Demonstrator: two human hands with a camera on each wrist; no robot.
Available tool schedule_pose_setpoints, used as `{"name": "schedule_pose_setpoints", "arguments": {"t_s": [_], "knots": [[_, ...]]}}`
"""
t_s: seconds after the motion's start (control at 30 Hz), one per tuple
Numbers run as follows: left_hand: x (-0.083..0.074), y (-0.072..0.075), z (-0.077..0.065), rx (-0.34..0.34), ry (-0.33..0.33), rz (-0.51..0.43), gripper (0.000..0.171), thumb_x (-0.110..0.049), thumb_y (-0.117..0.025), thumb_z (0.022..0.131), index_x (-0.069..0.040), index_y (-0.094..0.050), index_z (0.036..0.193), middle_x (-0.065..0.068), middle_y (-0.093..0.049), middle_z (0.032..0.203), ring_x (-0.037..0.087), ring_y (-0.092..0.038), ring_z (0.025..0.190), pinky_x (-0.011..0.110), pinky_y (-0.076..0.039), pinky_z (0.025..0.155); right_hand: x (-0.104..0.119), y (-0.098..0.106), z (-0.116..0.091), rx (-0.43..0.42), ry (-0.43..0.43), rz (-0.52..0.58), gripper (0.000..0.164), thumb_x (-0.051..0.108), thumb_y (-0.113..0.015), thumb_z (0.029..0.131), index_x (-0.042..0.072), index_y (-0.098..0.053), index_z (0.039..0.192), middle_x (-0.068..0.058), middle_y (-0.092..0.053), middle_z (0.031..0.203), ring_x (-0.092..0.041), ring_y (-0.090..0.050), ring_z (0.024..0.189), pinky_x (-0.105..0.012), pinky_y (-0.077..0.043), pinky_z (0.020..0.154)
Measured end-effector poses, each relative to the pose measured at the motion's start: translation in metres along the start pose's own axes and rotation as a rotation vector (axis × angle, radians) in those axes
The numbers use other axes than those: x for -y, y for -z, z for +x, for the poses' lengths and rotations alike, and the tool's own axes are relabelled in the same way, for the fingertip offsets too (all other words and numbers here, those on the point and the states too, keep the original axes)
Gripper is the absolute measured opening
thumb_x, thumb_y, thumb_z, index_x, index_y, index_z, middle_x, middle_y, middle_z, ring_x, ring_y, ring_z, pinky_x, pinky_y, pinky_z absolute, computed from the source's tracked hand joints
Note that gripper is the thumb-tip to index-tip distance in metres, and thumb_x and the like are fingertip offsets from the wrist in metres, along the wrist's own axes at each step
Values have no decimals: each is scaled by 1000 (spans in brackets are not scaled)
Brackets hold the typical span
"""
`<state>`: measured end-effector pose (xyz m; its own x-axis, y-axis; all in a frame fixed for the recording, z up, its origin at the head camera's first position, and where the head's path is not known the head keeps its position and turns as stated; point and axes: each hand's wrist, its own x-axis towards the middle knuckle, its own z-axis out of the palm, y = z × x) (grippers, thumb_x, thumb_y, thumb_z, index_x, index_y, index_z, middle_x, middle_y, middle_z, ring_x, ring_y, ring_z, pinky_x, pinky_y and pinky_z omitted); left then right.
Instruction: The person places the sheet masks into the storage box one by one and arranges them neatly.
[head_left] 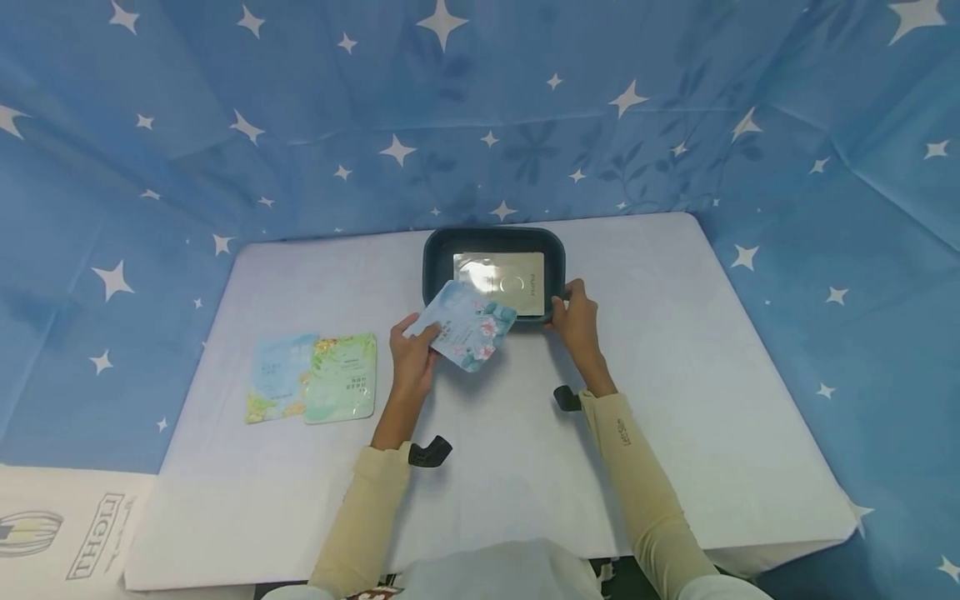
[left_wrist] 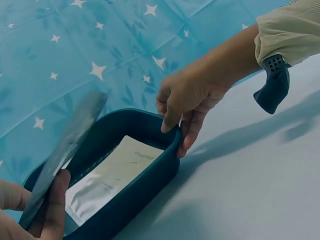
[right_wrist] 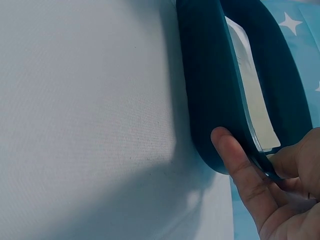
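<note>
In the head view my left hand pinches a light-blue sachet printed with pink flowers, like a sheet-mask packet. The packet is tilted in front of a dark teal tray and overlaps its near rim. My right hand grips the tray's near right corner, thumb inside the rim and fingers outside, as the right wrist view shows. A cream-coloured packet lies inside the tray. The left wrist view shows the held sachet nearly edge-on above the tray's left part.
Two more packets lie on the white-covered table to the left: a blue one partly under a green one. A blue star-patterned curtain hangs behind the table and along its sides. A printed white cloth is at lower left.
</note>
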<state>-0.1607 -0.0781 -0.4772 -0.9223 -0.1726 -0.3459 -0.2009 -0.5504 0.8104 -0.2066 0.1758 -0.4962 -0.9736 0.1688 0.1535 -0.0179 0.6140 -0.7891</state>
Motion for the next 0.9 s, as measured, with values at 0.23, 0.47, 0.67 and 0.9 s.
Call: {"name": "schedule_pose_setpoints", "arguments": {"t_s": [0.23, 0.47, 0.67, 0.9], "knots": [[0, -9, 7, -21, -50, -43, 57, 1, -59, 83, -4, -20, 125, 19, -44, 119, 27, -59, 101, 35, -55, 82, -1, 0, -1, -9, 9, -2, 17, 11, -48, 92, -1, -43, 103, -27, -59, 105, -19, -64, 52, -27, -53, 49], [0, -21, 18, 25, -148, 53, 49, 1, -54, 87, -4, -20, 122, 16, -45, 119, 26, -59, 99, 35, -57, 77, 1, -1, 0, 2, -3, 9, 18, 10, -49, 92, 0, -43, 105, -27, -57, 111, -18, -64, 54, -25, -55, 48], [3, -33, 28, 51, -236, 143, 46, 1, -51, 88, -12, -28, 126, 8, -49, 121, 25, -59, 101, 34, -57, 76, 1, 0, 0, -8, 18, 4, 17, 9, -49, 92, -1, -43, 104, -25, -58, 108, -17, -64, 53, -25, -55, 49], [13, -36, 37, 69, -338, 399, 48, 5, -48, 88, -13, -31, 129, 8, -51, 116, 21, -58, 92, 37, -55, 70, -2, 0, -3, 2, 5, -9, 19, 10, -50, 91, 0, -43, 105, -22, -62, 93, -16, -64, 53, -26, -52, 50]]}}
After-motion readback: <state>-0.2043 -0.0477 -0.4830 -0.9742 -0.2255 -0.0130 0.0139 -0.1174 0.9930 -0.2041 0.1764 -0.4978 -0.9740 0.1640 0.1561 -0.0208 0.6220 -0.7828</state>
